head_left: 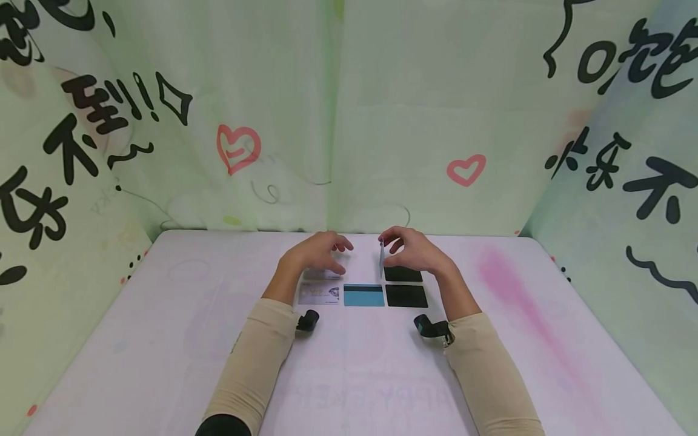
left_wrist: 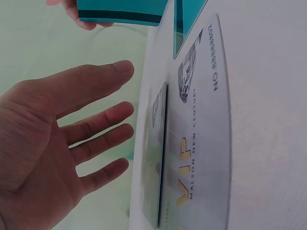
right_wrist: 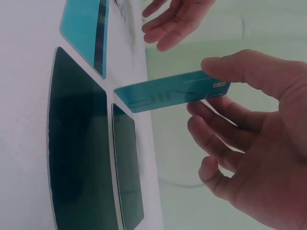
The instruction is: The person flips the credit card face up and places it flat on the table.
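Note:
My right hand (head_left: 417,251) pinches a teal card (right_wrist: 168,91) by one end between thumb and fingers. In the head view that card stands on edge near the far middle of the card group. My left hand (head_left: 322,253) hovers over the far left card (left_wrist: 156,163), its fingers spread and holding nothing. In the near row lie a pale VIP card (head_left: 319,295), a blue card with a dark stripe (head_left: 363,297) and a black card (head_left: 406,297). A second black card (head_left: 403,275) lies behind the first, partly hidden by my right hand.
The cards lie on a white table (head_left: 338,375) with a pink smear at right. Printed fabric (head_left: 392,121) hangs behind its far edge and at both sides. Black wrist cameras (head_left: 431,327) sit below each hand, close to the tabletop.

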Demonstrator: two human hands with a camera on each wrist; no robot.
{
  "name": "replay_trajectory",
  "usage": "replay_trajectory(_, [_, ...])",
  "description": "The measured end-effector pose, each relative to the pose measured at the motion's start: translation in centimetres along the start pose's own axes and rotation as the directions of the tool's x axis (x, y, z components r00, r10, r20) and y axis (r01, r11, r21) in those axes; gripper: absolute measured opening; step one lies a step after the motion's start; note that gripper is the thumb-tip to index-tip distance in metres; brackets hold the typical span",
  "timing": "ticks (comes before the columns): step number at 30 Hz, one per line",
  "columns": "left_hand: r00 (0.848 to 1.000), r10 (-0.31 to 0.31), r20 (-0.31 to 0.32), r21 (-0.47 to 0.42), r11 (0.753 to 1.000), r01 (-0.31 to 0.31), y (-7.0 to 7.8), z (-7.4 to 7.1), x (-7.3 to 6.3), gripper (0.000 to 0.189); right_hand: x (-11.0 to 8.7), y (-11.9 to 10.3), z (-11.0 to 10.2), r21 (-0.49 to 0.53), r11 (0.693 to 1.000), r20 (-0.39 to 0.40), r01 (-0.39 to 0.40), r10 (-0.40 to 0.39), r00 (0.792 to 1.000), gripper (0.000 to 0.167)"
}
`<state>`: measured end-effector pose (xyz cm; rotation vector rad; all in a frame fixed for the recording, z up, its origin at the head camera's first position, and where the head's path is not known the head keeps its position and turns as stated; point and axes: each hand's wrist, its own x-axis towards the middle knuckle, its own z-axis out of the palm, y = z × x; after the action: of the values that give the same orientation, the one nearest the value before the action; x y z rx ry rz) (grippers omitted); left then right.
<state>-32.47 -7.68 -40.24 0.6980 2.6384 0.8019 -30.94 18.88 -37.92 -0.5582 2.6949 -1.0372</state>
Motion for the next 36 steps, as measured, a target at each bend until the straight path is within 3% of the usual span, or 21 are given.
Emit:
replay_trajectory(15, [1.000, -0.017, 0.001, -0.011, 1.000, 0.017, 0.2, 0.0, -0.3, 0.057, 0.4, 0.5, 0.9, 0.043, 0.999, 0.025, -0.004, 0.003, 1.000, 0.056])
replay_trajectory(36, [1.000, -0.015, -0.005, -0.016, 1.000, 0.015, 0.1, 0.0, -0.2, 0.057, 0.7, 0.5, 1.7, 0.010, 1.000, 0.049, -0.028, 0.028, 0.998, 0.057])
